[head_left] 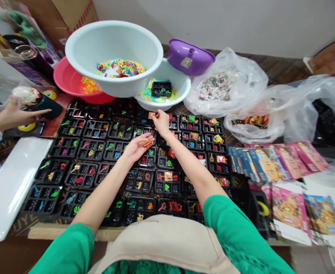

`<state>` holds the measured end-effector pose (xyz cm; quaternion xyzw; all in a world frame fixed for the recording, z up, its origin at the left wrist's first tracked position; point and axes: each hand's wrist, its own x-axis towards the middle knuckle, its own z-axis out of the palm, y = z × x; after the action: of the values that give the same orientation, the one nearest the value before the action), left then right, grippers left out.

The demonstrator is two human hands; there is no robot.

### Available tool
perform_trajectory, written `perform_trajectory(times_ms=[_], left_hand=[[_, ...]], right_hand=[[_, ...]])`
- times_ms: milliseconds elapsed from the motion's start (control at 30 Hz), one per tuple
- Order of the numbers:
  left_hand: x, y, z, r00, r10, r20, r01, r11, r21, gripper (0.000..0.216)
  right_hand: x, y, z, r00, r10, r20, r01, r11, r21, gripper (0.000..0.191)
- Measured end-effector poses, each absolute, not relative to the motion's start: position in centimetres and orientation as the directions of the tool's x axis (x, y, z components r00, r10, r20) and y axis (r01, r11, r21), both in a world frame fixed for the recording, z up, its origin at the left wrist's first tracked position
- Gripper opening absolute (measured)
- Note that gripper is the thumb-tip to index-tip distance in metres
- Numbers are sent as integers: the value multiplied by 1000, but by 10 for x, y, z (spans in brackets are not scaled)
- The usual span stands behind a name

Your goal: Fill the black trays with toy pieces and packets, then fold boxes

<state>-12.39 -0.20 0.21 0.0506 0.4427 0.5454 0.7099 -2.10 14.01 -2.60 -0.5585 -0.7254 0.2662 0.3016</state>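
Observation:
Rows of black compartment trays cover the table, many with small coloured plastic pieces in their pockets. My right hand pinches a small orange packet over a tray in the back row. Palm up and fingers curled, my left hand holds several orange packets above the middle trays. Similar packets lie in trays towards the right, such as an orange packet and a yellow packet.
Behind the trays stand a large pale basin, a red basin, a smaller pale basin and a purple basin. Plastic bags and printed pouches lie right. At left, another person's hand touches a dark green cup.

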Motion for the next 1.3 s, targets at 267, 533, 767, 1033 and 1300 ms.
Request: perform_trajectory(times_ms=[267, 533, 767, 1033, 1300], left_hand=[[-158, -26, -10, -195, 872, -450, -630, 240, 738, 44], [-151, -15, -21, -400, 865, -302, -598, 4, 802, 58], [-146, -17, -5, -489, 812, -319, -622, -69, 780, 27], [-166, -31, 0, -509, 794, -331, -583, -36, 811, 14], [-129, -29, 7, -461, 793, -398, -649, 5, 761, 8]], right_hand=[[-50, 140, -14, -355, 925, 131, 850, 379, -366, 31], [-22, 54, 6, -607, 795, -10, 394, 291, -872, 28], [-16, 78, -9, -359, 927, 105, 525, 294, -798, 22], [-28, 81, -4, -426, 889, 170, 683, 438, -584, 21], [-24, 21, 18, -480, 875, 67, 281, 225, -933, 25]])
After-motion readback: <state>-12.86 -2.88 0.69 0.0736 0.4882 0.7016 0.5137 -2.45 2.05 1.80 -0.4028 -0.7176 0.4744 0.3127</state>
